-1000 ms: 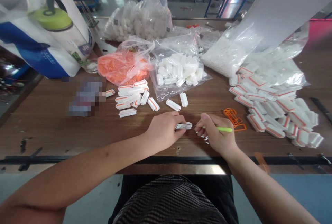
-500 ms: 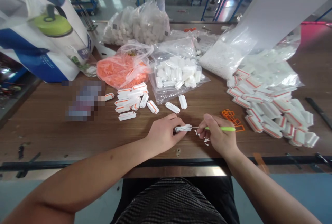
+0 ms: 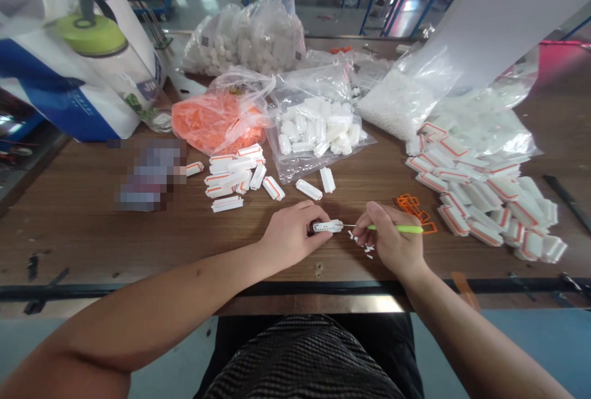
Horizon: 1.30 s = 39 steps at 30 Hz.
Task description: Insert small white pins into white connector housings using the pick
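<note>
Between its thumb and fingers, my left hand (image 3: 292,234) grips a white plastic connector housing (image 3: 327,226) with rows of small dark holes on its face. My right hand (image 3: 392,240) is closed around a thin tool with a yellow-green handle (image 3: 401,228), held like a pen. The tool's slim metal shaft (image 3: 349,225) points left and its tip meets the right end of the housing. Small white plastic pieces (image 3: 369,249) lie on the table beside and partly beneath my right fingers. Several orange rectangular frames (image 3: 414,209) lie just beyond that hand.
White housings with orange edging are heaped at the right (image 3: 496,202) and in a smaller pile (image 3: 233,174) at centre left. Clear bags hold orange parts (image 3: 217,123), white housings (image 3: 318,128) and tiny white pieces (image 3: 392,100). A green-lidded bottle (image 3: 117,66) stands at the left.
Both hands keep their grips, and the tool tip stays at the housing's right end. The view has shifted very slightly; the table items are otherwise unchanged.
</note>
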{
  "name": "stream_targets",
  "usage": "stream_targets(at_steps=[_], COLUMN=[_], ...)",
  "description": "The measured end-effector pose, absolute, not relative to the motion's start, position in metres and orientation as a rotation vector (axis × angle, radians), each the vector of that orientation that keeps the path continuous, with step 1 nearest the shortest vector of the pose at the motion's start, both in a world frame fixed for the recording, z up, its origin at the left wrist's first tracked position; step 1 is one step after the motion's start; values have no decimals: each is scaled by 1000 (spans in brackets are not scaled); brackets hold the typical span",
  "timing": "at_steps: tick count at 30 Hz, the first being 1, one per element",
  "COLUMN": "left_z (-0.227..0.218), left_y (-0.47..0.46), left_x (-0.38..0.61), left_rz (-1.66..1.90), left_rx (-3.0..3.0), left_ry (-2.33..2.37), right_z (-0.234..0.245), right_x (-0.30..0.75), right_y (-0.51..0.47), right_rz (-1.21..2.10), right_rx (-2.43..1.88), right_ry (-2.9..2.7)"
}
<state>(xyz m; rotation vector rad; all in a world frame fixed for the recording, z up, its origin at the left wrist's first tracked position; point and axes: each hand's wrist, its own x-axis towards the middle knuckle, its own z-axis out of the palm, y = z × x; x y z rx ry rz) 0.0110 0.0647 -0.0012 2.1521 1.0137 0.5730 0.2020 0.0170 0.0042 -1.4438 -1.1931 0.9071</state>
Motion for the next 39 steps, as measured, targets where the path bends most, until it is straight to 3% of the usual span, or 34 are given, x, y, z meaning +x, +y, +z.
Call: stream_targets(at_steps=[17,39], left_z=[2,2], left_y=[63,63], left_x=[13,14], left_rz=[550,545], left_rx=[2105,2126], left_ry=[1054,1061], right_z=[7,2], right_x=[204,203], right_y=[14,9], right_rz=[744,662], right_rx=[-1461,-1477], right_ry=[-1540,-1494])
